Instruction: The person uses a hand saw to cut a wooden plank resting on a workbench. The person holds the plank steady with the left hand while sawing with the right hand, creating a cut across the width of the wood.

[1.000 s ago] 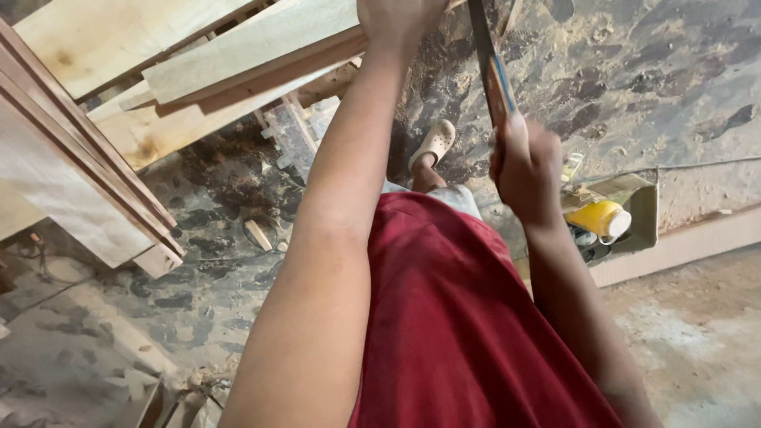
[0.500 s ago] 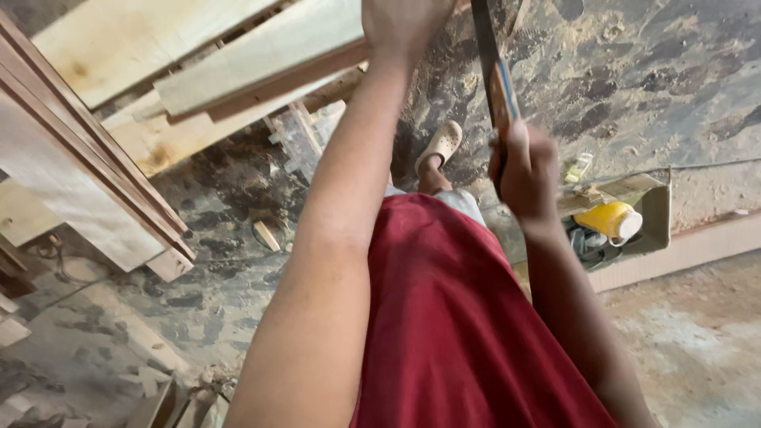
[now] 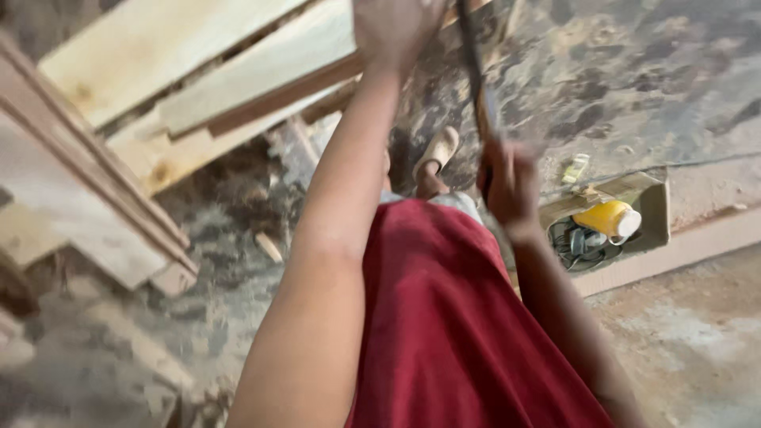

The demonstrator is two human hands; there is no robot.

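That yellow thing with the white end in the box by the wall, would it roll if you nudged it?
The yellow item looks rounded, so it might roll on open floor. Here it probably would not get far: it lies inside an open box against dark cables. It seems plastic, so likely light, though blur leaves that unsure.

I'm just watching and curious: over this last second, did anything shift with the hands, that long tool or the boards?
Little changed. The right hand has slid slightly lower in the picture, keeping its grip on the long dark tool, now motion-blurred. The left hand stays pressed at the end of the pale boards. The boards and the yellow object in the floor recess have not shifted.
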